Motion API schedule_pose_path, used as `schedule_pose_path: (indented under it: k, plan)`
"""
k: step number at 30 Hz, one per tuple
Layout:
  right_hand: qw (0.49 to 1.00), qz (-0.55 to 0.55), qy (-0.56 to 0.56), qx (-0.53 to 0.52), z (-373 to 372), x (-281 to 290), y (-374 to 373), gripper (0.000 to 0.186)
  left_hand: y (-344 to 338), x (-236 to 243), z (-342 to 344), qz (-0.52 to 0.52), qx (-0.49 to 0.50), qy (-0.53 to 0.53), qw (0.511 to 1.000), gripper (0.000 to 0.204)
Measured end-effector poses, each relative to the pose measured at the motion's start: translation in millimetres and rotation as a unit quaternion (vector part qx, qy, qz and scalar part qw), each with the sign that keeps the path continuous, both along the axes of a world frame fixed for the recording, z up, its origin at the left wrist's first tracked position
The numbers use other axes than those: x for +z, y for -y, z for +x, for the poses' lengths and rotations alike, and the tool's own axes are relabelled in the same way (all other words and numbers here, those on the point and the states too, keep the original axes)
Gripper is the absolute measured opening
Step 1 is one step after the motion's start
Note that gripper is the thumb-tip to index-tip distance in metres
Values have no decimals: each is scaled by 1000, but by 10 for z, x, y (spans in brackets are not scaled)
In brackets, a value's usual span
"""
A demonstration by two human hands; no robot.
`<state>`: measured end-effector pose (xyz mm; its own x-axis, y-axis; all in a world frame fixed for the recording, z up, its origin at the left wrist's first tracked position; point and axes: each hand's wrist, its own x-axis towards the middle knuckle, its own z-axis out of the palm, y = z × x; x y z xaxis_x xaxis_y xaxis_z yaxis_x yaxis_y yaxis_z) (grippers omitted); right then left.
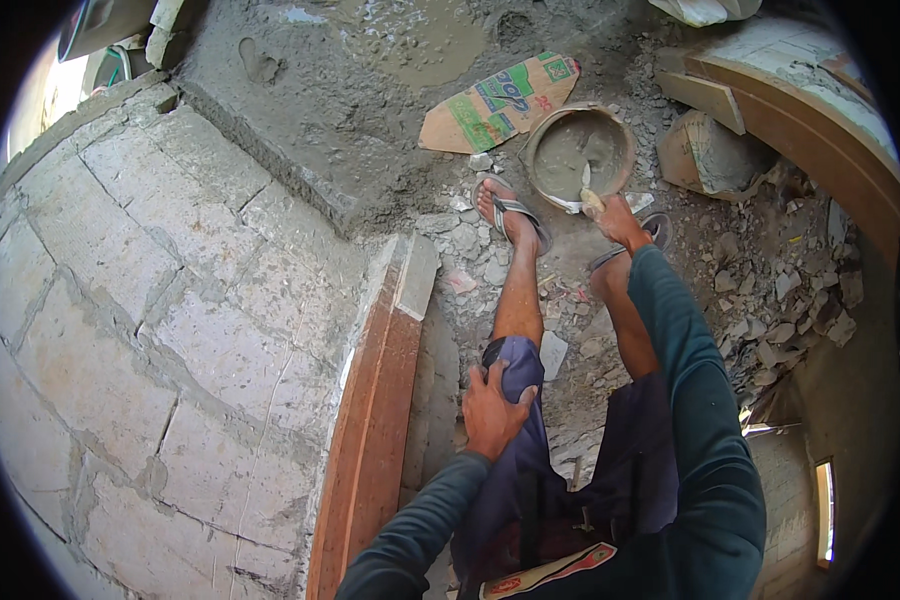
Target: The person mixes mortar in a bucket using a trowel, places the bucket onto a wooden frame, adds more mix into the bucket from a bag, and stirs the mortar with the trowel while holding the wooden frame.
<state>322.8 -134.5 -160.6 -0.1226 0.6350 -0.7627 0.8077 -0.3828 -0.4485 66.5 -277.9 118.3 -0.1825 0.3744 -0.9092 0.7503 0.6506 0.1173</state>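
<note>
My right hand (618, 219) grips the handle of a trowel (586, 182) at the near rim of a round bucket (627, 150). The trowel's blade dips into wet grey mortar (562, 165) inside, so its shape is partly hidden. My left hand (495, 412) lies on my left knee, fingers spread over the dark trouser leg (523, 364), holding nothing. The bucket stands on the ground just ahead of my sandalled feet (510, 212).
A flat cardboard piece (500, 104) lies beyond the bucket, near wet cement (410, 40). On the left rises a block wall (170, 300) with a reddish wooden frame (370, 420). Broken rubble (770, 320) and a dusty box (710, 160) lie to the right, below a curved-looking wooden beam (820, 130).
</note>
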Motion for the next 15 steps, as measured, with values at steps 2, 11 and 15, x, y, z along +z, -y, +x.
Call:
schedule_pose_path:
  k: [2, 11, 15]
  plan:
    - [958, -245, 4, -150, -126, 132, -145, 35, -16, 9, 26, -14, -6, -5, 1000, 61]
    - [972, 162, 87, 145, 306, 554, -58, 22, -25, 3, 127, -10, -39, -6, 999, 60]
    - [943, 148, 173, 241, 438, 462, -318, 33, 1, 15, 135, -10, -52, -20, 998, 61]
